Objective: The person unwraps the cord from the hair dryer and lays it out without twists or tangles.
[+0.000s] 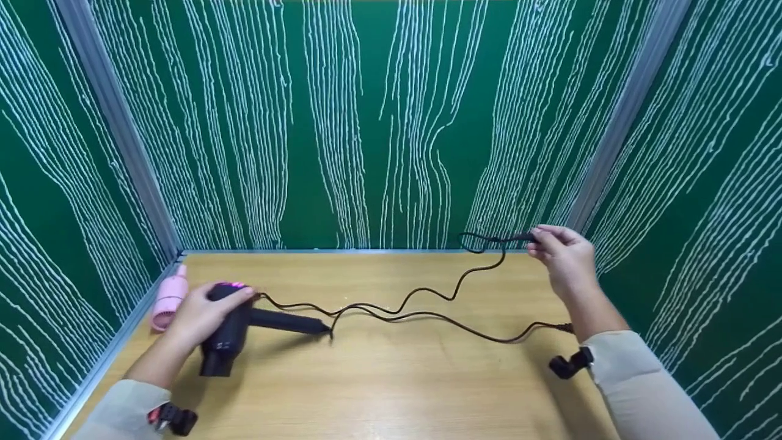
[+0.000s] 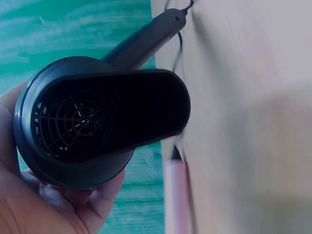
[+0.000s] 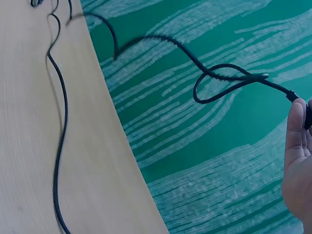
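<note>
My left hand (image 1: pixel 208 311) grips the barrel of a black hair dryer (image 1: pixel 226 336) from above, at the left of the table. The dryer's handle (image 1: pixel 284 320) points right, and its flat nozzle (image 2: pixel 163 105) faces the camera in the left wrist view. At the back right, my right hand (image 1: pixel 565 256) is raised and pinches the black end (image 1: pixel 524 237) of a thin cord between thumb and fingers. The cord (image 3: pixel 180 46) makes a loop close to those fingers, then hangs down toward the table. The fingers partly hide the end I hold.
A pink cylinder (image 1: pixel 170 299) with a narrow end lies at the table's left edge, beside my left hand. Black cords (image 1: pixel 421 315) wind across the wooden table (image 1: pixel 391 391); one black cord end (image 1: pixel 565 328) lies near my right forearm. Green, white-streaked walls (image 1: pixel 379 122) enclose the table.
</note>
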Tool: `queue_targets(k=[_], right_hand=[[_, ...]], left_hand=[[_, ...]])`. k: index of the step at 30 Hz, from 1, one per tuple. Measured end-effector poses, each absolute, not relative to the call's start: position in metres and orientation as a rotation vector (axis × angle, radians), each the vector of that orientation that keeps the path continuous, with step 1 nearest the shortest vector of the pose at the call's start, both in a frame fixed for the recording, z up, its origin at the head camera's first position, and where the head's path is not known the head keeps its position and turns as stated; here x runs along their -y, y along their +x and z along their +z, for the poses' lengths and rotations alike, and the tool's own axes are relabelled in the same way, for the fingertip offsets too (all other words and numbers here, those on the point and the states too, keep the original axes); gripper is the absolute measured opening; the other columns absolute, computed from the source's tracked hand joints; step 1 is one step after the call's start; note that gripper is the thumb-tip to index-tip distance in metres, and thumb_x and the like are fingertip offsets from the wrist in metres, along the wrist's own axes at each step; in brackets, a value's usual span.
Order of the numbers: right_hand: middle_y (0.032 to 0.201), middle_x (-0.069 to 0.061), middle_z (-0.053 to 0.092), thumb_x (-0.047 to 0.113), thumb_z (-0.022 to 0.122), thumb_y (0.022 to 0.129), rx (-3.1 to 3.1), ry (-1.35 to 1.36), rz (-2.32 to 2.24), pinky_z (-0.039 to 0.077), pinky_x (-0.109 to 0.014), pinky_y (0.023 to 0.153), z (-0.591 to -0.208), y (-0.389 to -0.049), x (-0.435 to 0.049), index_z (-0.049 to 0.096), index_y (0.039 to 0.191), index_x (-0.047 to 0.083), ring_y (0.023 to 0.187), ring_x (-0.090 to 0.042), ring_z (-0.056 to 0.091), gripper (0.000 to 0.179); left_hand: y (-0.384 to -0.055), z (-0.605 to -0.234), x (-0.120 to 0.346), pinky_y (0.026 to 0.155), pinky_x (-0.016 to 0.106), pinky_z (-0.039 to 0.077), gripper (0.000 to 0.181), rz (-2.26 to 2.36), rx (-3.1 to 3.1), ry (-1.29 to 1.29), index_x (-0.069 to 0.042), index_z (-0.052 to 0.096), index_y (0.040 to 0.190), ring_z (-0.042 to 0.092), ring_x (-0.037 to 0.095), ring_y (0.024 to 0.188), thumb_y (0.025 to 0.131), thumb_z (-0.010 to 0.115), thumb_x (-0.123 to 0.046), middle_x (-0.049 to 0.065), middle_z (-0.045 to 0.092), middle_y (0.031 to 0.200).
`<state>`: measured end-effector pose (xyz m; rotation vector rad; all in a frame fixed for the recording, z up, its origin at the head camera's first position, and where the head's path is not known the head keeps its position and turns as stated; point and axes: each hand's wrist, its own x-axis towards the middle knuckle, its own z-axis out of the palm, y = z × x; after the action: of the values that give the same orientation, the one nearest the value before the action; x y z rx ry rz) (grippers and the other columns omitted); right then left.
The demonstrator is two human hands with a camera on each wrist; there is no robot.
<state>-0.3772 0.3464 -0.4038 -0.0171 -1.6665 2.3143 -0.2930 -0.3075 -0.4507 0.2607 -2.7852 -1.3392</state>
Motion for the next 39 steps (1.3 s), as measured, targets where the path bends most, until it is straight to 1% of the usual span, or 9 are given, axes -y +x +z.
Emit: queue_targets(k=[2,5,10,17,22,25,30,35,39], right_hand=[[0.104,-0.005,0.076,0.005,0.082,0.104,1.646,-0.027,2.324,0.068,-0.023,0.079,-0.405,-0.374,-0.358,0.080,0.113,0.006,0.081,-0.012,0.077,0.009],[0.102,-0.004,0.075,0.006,0.082,0.104,1.625,-0.047,2.325,0.068,-0.023,0.078,-0.408,-0.369,-0.373,0.080,0.114,0.005,0.081,-0.013,0.077,0.009],[0.099,-0.003,0.075,0.013,0.085,0.104,1.599,-0.123,2.333,0.068,-0.022,0.078,-0.415,-0.359,-0.397,0.080,0.116,0.008,0.080,-0.012,0.075,0.014],[0.100,-0.003,0.074,0.016,0.085,0.104,1.558,-0.204,2.325,0.067,-0.022,0.075,-0.427,-0.347,-0.424,0.080,0.117,0.009,0.079,-0.012,0.075,0.015],[0.106,-0.002,0.072,0.020,0.084,0.105,1.499,-0.291,2.362,0.067,-0.023,0.073,-0.432,-0.343,-0.436,0.079,0.120,0.012,0.080,-0.013,0.072,0.018],[0.109,-0.001,0.070,0.023,0.083,0.106,1.474,-0.358,2.370,0.067,-0.024,0.073,-0.435,-0.342,-0.440,0.077,0.124,0.016,0.081,-0.014,0.070,0.019],[0.116,0.002,0.066,0.027,0.078,0.109,1.438,-0.503,2.374,0.066,-0.024,0.074,-0.440,-0.341,-0.453,0.070,0.132,0.023,0.090,-0.015,0.067,0.024],[0.125,0.003,0.058,0.030,0.076,0.111,1.371,-0.667,2.382,0.065,-0.023,0.076,-0.449,-0.341,-0.471,0.063,0.137,0.028,0.101,-0.014,0.063,0.029],[0.127,0.006,0.052,0.033,0.069,0.115,1.351,-0.775,2.374,0.064,-0.022,0.076,-0.461,-0.340,-0.487,0.060,0.137,0.032,0.106,-0.013,0.059,0.024]], left_hand=[[-0.290,-0.456,0.324,0.095,0.037,0.057,0.109,-1.377,2.764,0.315,0.000,0.046,0.168,0.068,0.035,0.123,0.098,0.071,-0.080,0.033,0.060,0.157],[-0.285,-0.462,0.349,0.099,0.038,0.055,0.117,-1.448,2.758,0.416,0.001,0.037,0.173,0.063,0.039,0.130,0.099,0.065,-0.084,0.034,0.053,0.161],[-0.275,-0.474,0.386,0.102,0.047,0.057,0.126,-1.500,2.794,0.558,0.010,0.015,0.175,0.059,0.046,0.134,0.103,0.049,-0.088,0.041,0.044,0.161],[-0.266,-0.500,0.420,0.116,0.062,0.050,0.141,-1.726,2.746,0.808,0.010,-0.011,0.173,0.045,0.053,0.143,0.097,0.036,-0.099,0.043,0.024,0.170],[-0.262,-0.514,0.439,0.112,0.059,0.051,0.141,-1.734,2.720,0.914,0.014,-0.008,0.172,0.045,0.054,0.140,0.097,0.034,-0.098,0.045,0.027,0.165],[-0.260,-0.518,0.448,0.104,0.051,0.055,0.137,-1.716,2.744,0.952,0.019,-0.001,0.170,0.049,0.053,0.135,0.100,0.031,-0.095,0.045,0.031,0.159],[-0.262,-0.518,0.455,0.098,0.048,0.059,0.137,-1.712,2.710,1.047,0.018,0.004,0.171,0.053,0.051,0.130,0.100,0.038,-0.095,0.043,0.034,0.155],[-0.268,-0.514,0.455,0.121,0.064,0.050,0.150,-1.696,2.641,1.185,0.015,-0.003,0.172,0.043,0.053,0.139,0.092,0.055,-0.098,0.043,0.027,0.164],[-0.268,-0.513,0.456,0.124,0.062,0.046,0.145,-1.677,2.626,1.232,0.016,0.002,0.173,0.041,0.051,0.140,0.095,0.062,-0.090,0.042,0.028,0.164]])
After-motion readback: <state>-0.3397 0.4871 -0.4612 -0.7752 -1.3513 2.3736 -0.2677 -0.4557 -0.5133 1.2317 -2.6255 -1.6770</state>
